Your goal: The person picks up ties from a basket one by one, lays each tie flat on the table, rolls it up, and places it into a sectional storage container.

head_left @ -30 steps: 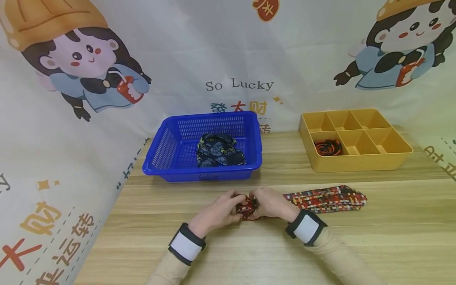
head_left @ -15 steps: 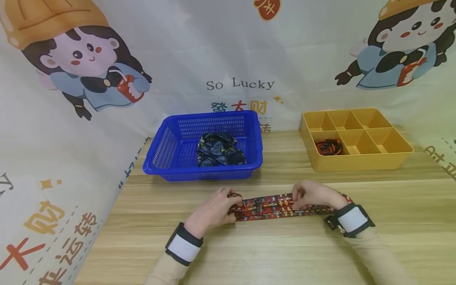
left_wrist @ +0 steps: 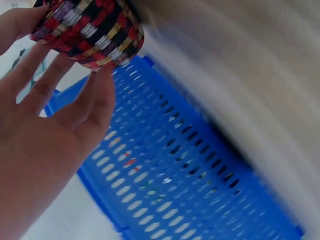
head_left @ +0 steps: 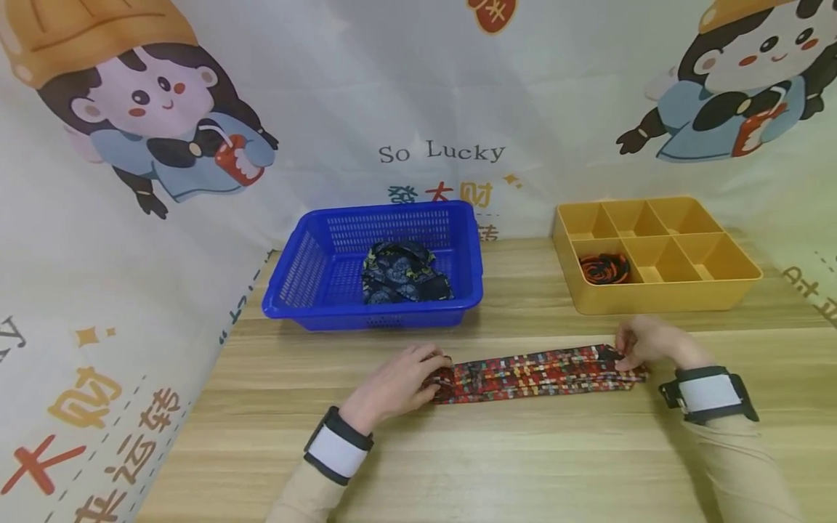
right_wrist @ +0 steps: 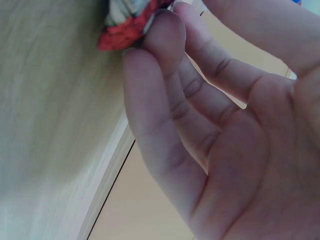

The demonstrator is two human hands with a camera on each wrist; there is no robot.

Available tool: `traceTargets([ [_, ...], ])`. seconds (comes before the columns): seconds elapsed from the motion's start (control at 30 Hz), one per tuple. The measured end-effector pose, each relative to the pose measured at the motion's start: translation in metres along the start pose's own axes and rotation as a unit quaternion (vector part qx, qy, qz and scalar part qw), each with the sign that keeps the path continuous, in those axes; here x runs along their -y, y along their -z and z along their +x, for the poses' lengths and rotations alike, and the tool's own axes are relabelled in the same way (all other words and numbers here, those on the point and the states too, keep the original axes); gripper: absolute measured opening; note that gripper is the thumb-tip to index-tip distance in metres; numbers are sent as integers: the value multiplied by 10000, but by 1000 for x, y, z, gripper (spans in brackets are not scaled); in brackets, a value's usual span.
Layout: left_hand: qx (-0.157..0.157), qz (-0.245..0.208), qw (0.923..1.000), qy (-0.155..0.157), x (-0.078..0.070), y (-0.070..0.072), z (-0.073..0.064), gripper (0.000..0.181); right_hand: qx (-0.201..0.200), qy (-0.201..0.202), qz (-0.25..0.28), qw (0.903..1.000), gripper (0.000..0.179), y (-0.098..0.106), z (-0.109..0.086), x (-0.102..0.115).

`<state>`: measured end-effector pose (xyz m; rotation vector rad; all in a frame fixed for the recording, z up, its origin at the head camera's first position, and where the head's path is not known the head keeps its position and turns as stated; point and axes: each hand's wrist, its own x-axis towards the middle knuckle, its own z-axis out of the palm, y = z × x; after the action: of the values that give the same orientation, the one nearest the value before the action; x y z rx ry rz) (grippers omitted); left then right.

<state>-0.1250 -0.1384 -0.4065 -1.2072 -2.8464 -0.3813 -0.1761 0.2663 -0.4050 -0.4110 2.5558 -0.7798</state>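
Observation:
A red, black and yellow patterned necktie (head_left: 536,374) lies stretched across the table in a flat, layered strip. Its left end is coiled into a roll (left_wrist: 95,32), which my left hand (head_left: 399,385) grips between thumb and fingers. At the far right end, my right hand (head_left: 657,343) has its thumb and fingertips on the fabric, pinching it. The right wrist view shows a red and white bit of the tie (right_wrist: 127,27) right at those fingertips, close to the table surface.
Behind the left hand stands a blue perforated basket (head_left: 382,319) with a dark floral cloth (head_left: 402,272) inside. A yellow six-part organizer (head_left: 667,298) is at the back right; its front-left compartment holds a black and orange coiled tie (head_left: 603,269). A printed curtain hangs behind.
My right hand has left the roll and slid right along the tie to its far end, with the strip now drawn straight. My left hand has stayed at the roll.

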Motion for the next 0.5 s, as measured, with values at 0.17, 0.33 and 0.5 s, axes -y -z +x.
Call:
traceTargets([
  [0.17, -120, -411, 9991, 56, 6, -3, 0, 21, -104, -89, -87, 9999, 28, -1, -1, 0],
  [0.33, 191, -917, 9952, 290, 9, -5, -1, 30, -198, -128, -257, 9994, 29, -2, -1, 1],
  [0.5, 242, -678, 9969, 324, 4, -11, 0, 38, -184, -183, -252, 9993, 29, -2, -1, 2],
])
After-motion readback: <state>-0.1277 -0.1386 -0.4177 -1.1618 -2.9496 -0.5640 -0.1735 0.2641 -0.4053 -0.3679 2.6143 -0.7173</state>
